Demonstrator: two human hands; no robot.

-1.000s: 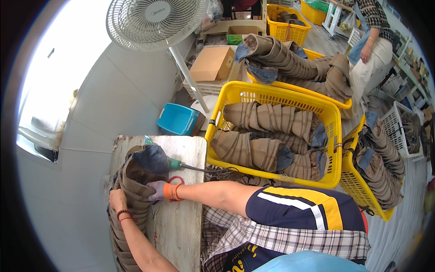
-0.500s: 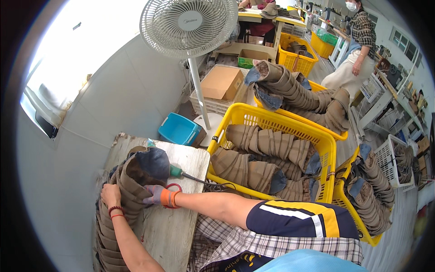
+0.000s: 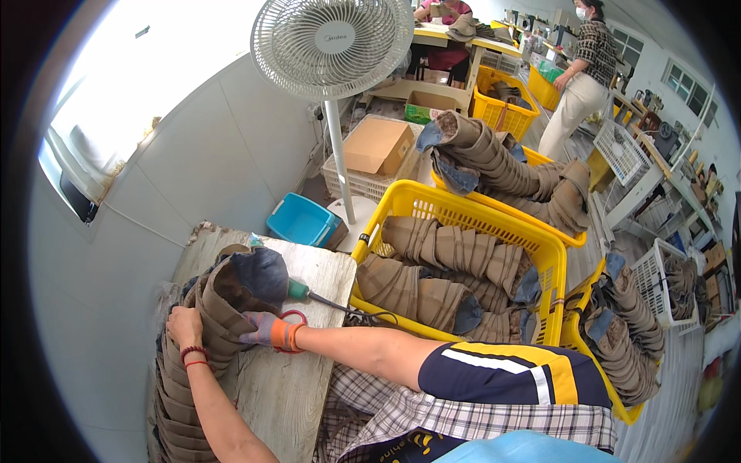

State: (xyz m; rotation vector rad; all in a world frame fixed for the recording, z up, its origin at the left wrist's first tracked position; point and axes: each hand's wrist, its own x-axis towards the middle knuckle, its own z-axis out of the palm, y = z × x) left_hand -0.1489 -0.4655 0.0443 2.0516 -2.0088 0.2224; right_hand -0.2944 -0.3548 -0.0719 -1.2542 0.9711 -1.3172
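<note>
A long stack of nested brown fabric pieces [image 3: 173, 386] curves along the left side of a worn wooden tabletop [image 3: 289, 401]. Its upper end opens toward the fan, showing a fuzzy brown inside and a blue-grey patch. My left hand [image 3: 185, 327], bare with red bracelets at the wrist, is closed on the stack's left side. On the opposite side my right hand [image 3: 266, 329] grips the stack's edge in a grey-purple glove with an orange cuff; its fingertips are partly hidden by fabric. Red-handled scissors [image 3: 296, 315] lie partly under the right wrist. A green-handled corded tool [image 3: 299, 290] rests beside the stack.
Yellow baskets [image 3: 553, 289] of similar stacks stand to the right. Beyond the table are a blue bin [image 3: 301, 219], a white standing fan [image 3: 333, 38] and a cardboard box [image 3: 376, 145]. One person [image 3: 588, 77] stands at the far right; another sits at a back table.
Both hands keep their hold, and the stack has shifted slightly left with them. The standing person in the background has moved left and turned. My view has tilted slightly.
</note>
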